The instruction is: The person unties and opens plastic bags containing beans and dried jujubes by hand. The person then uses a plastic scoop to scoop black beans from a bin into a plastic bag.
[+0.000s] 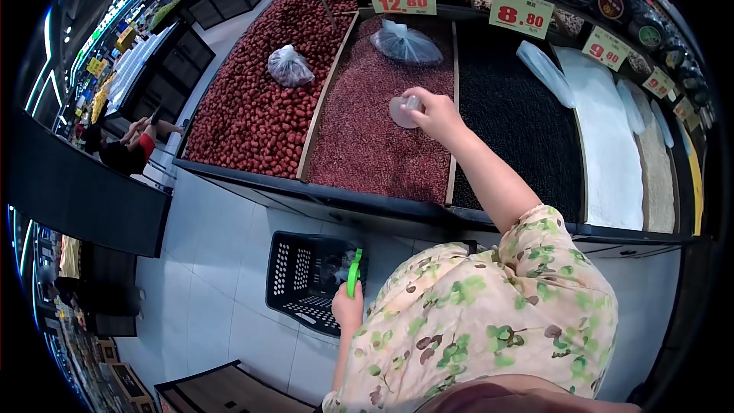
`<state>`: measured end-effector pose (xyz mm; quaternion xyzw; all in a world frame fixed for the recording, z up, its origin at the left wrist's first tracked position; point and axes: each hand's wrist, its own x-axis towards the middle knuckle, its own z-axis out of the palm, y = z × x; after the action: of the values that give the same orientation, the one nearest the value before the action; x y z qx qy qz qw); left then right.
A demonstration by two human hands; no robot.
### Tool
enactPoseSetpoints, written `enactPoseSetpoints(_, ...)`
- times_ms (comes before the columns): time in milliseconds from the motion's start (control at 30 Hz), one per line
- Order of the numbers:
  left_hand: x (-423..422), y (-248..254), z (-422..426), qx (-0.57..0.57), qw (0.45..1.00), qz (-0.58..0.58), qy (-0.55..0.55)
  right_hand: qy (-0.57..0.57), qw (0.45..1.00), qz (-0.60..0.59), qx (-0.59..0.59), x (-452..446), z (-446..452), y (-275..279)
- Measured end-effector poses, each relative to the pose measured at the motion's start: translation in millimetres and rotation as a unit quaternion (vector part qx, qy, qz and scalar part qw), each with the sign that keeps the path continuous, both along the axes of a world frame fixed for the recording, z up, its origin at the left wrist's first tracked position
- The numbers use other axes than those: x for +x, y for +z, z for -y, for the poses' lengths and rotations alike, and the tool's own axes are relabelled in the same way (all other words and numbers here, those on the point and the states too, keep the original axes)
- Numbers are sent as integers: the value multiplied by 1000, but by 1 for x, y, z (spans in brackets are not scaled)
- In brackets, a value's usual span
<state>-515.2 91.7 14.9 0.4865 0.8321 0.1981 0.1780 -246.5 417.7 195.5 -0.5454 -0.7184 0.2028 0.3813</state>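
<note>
My right hand (pixel 430 113) is closed on a small translucent scoop (pixel 404 112) above the small reddish beans (pixel 367 145) in the middle compartment. A tied plastic bag (pixel 407 43) lies at the back of the same beans. Lower down, my left hand (pixel 348 306) is wrapped round the green handle (pixel 354 272) of a dark shopping basket (pixel 282 268). Inside the basket is something in clear plastic, too unclear to name.
Red dates (pixel 252 99) with a plastic bag (pixel 290 66) fill the left compartment. Black beans (pixel 512 130) and white grains (pixel 604 145) lie to the right, below price signs (pixel 521 12). Wooden dividers (pixel 327 99) separate the goods. A person (pixel 130 151) sits at far left.
</note>
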Motion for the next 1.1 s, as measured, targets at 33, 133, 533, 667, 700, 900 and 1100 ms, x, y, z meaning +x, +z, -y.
enactPoseSetpoints(33, 0, -1, 1, 2, 1000, -4, -3, -4, 998, -66, -6, 3, -3, 10)
enactPoseSetpoints(133, -1, -8, 1, 8, 1000, -14, 7, 31, 963, -261, -61, 24, -6, 35)
enactPoseSetpoints(533, 7, -1, 1, -41, 998, -1, 45, -43, 914, -403, -16, 139, 32, 46)
enactPoseSetpoints(667, -1, -14, 1, -29, 999, 0, 34, -110, 912, -391, 55, 184, 38, 47)
enactPoseSetpoints(700, -3, -19, 2, -36, 999, 2, 38, -128, 906, -399, 63, 195, 35, 44)
enactPoseSetpoints(900, -9, -26, -1, -68, 996, 21, 59, -256, 908, -325, 68, 235, 4, 12)
enactPoseSetpoints(1100, -7, -25, 1, -43, 997, 11, 62, -305, 892, -322, 91, 244, -44, -27)
